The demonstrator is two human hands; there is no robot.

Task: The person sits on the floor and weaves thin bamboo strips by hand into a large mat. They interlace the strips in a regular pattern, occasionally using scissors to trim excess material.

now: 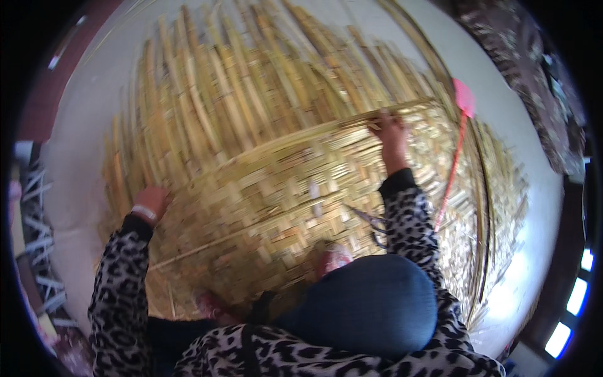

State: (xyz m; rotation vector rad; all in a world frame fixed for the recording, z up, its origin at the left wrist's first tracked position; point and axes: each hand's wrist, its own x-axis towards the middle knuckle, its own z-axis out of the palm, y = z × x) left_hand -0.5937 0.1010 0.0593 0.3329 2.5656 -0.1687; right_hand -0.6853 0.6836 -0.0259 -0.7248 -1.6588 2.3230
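A large woven mat [270, 195] of split bamboo or cane spreads under me, its loose lengthwise strips [201, 94] fanning away at the far side. A crosswise strip [276, 146] lies along the far edge of the weave, running from one hand to the other. My right hand [392, 135] has its fingers curled over this strip near its right end. At the left border of the mat, my left hand [152, 202] is closed at the strip's other end; its fingertips are hidden and slightly blurred. Dark-handled scissors [369, 218] lie on the weave beside my right forearm.
A pink fly swatter [463, 99] with a long red handle lies across the mat's right side. Long loose strips [485, 207] run beside it. My feet [335, 256] rest on the mat. Patterned fabric [512, 56] is at the far right, a white rack [44, 245] at the left.
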